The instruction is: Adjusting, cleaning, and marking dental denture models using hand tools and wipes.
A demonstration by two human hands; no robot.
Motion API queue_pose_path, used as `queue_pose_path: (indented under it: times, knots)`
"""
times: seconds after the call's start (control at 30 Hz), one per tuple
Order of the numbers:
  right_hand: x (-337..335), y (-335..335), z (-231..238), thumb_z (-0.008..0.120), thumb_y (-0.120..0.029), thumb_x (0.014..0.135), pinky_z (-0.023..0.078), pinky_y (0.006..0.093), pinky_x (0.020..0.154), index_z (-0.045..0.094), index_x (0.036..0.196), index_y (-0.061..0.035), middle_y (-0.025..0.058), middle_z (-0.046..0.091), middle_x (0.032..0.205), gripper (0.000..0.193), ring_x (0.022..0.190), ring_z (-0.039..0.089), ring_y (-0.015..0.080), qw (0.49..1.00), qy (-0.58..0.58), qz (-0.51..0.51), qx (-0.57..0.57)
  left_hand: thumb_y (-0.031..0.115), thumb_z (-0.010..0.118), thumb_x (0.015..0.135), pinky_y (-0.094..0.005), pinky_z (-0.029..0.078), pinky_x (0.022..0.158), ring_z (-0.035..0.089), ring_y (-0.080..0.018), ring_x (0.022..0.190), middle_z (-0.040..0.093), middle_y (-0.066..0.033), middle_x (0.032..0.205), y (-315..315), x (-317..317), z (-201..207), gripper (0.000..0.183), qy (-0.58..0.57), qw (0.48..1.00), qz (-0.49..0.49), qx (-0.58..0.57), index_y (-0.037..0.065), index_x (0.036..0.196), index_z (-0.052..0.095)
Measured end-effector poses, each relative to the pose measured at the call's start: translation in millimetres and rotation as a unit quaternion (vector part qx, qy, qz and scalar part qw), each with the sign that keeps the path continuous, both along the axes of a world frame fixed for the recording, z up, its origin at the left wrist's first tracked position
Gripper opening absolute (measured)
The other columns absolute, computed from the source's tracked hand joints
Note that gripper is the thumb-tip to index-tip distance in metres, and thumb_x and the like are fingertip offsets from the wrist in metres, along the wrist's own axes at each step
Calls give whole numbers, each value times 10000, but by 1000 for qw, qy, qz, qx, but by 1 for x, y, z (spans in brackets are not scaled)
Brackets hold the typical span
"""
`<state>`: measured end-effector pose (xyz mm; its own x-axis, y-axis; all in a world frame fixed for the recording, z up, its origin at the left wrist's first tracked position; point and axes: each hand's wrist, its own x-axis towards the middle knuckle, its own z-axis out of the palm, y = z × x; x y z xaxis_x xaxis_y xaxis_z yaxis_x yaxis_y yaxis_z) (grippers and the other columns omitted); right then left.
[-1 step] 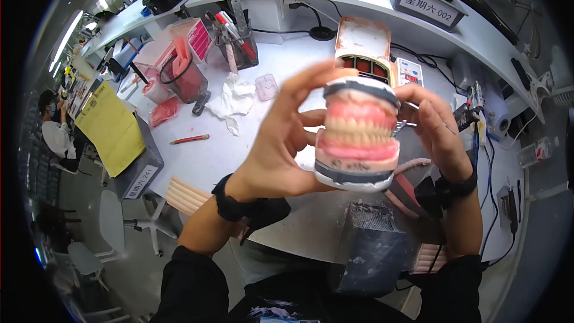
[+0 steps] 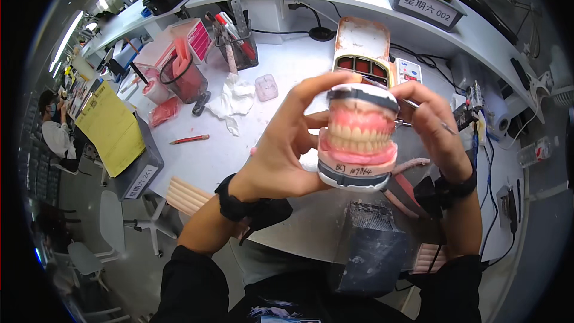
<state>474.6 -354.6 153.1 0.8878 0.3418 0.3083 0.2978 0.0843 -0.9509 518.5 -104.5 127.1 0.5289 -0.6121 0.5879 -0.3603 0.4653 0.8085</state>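
A denture model [image 2: 362, 137] is held up in front of me, upper and lower rows of teeth set in pink wax and meeting. Dark bands wrap its white plaster bases, and handwriting marks the lower one. My left hand [image 2: 287, 149] grips it from the left, fingers at the top base and thumb under the lower one. My right hand [image 2: 433, 125] is at its upper right side, index finger close to the top base. A slim metal instrument [image 2: 445, 127] lies in that hand's curled fingers; its working end is hidden behind the model.
Behind the model sit an open wax heater [image 2: 363, 67] and a white control box [image 2: 408, 72]. Leftward are crumpled tissue [image 2: 233, 100], a red pencil [image 2: 190, 139], a pen holder [image 2: 242, 51] and a grey tray [image 2: 140, 158]. A dark block [image 2: 371, 251] stands at the near edge.
The denture model has shifted slightly right and turned a little, so its front teeth and lower base face me more clearly. Both hands moved with it and keep their hold.
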Motion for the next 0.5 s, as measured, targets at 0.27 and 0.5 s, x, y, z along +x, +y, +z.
queue_pose_path:
  times: [0.27,0.5]
  knots:
    - [-9,6,4,747,-331,912,433,342,1052,503,1408,22,129,611,1299,656,1220,564,192,997,-22,35,-63,-114,806,692,-437,447,1110,389,-317,1433,234,-171,1603,-6,-6,-10,1136,-94,995,-9,-19,157,1585,158]
    - [-27,5,7,651,-454,952,433,365,1060,400,1458,70,179,521,1398,771,1261,548,244,990,-136,19,41,-53,802,779,-404,625,893,633,-412,1180,134,-304,1595,-19,-6,1,1000,-405,894,185,-41,83,1558,190]
